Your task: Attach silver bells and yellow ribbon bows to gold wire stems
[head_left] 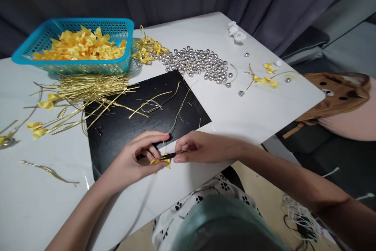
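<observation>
My left hand (131, 161) is closed on a small yellow ribbon flower (166, 162) near the table's front edge, pinching it between thumb and fingers. A thin gold wire (177, 116) runs up from the flower across the black board. In my right hand (195, 147) is a slim dark tool (168, 156) that looks like tweezers, its tip reaching to the flower. My fingers hide the rest of the tool and part of the flower. Loose gold wire pieces (155, 104) lie on the board just beyond my hands.
A blue plastic basket (129, 43) of yellow ribbon pieces stands at the back left. Gold wires (94, 86) lie before it. Silver beads (199, 61) are heaped beyond the black board (117, 137). Yellow flowers on wire (264, 80) lie right on the white table (249, 118).
</observation>
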`<move>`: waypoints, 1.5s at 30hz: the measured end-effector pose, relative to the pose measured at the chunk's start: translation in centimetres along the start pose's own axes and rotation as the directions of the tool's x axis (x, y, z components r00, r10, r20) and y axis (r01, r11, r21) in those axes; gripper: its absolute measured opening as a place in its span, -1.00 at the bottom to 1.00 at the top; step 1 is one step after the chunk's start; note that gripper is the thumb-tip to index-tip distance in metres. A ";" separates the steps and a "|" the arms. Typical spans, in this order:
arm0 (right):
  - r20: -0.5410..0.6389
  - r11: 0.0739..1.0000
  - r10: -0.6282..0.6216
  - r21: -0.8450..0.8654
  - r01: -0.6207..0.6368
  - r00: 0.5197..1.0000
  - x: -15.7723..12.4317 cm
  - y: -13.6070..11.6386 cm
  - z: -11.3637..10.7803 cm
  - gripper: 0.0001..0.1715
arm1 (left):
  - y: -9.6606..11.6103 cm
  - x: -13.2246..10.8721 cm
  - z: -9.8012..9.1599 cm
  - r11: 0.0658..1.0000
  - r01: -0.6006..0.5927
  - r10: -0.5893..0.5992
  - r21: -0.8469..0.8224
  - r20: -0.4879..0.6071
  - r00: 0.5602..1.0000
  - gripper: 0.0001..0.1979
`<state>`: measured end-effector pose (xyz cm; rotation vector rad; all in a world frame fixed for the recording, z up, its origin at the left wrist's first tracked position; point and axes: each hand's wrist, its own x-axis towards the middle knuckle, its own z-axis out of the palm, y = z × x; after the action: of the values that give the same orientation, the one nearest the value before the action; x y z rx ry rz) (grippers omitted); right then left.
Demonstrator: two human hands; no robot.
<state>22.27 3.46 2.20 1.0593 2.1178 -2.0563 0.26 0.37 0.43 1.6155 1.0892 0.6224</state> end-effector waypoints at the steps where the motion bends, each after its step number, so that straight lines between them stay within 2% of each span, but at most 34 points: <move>1: 0.001 1.000 0.006 -0.008 -0.006 1.000 0.0 0.0 0.0 -0.63 | 0.0 0.0 0.0 1.000 0.003 -0.003 0.003 0.000 1.000 -0.60; 8: 0.009 1.000 -0.001 0.011 0.001 1.000 0.0 0.2 0.0 -0.64 | -0.1 0.0 0.1 1.000 -0.007 0.007 0.017 0.003 1.000 -0.60; 12: -0.024 0.997 -0.050 0.054 0.051 0.998 0.1 0.3 0.3 -0.71 | -0.2 0.0 0.1 1.000 -0.016 0.016 0.021 -0.001 1.000 -0.60; 15: -0.032 0.998 -0.043 0.033 0.044 0.999 0.1 0.2 0.4 -0.66 | -0.3 0.0 0.1 0.999 -0.032 0.032 0.016 -0.002 0.999 -0.60; 20: 0.061 1.000 0.023 0.008 -0.023 0.998 0.1 0.1 0.3 -0.56 | -0.1 0.0 0.0 1.000 -0.012 0.011 0.007 0.023 1.000 -0.59; 24: 0.126 0.997 0.014 0.067 -0.023 0.992 0.2 0.2 0.0 -0.51 | 0.1 0.0 0.0 1.000 0.008 -0.009 0.009 0.031 0.999 -0.59; 31: 0.220 0.975 0.047 0.202 -0.093 0.974 0.3 0.1 -0.2 -0.50 | 0.1 -0.2 0.0 1.000 0.000 0.000 0.008 0.030 1.000 -0.58; 40: 0.259 0.975 0.096 0.169 -0.143 0.961 0.6 -0.2 -0.5 -0.52 | 0.1 0.0 0.0 1.000 0.008 -0.007 -0.005 0.040 0.999 -0.57; 45: 0.244 0.969 0.142 0.163 -0.185 0.959 0.6 -0.3 -0.4 -0.52 | 0.0 0.0 0.0 1.000 0.012 -0.012 0.001 0.040 0.999 -0.57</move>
<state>21.84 4.08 2.27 0.9224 1.7003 -2.2046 0.25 0.35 0.46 1.6145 1.0690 0.5799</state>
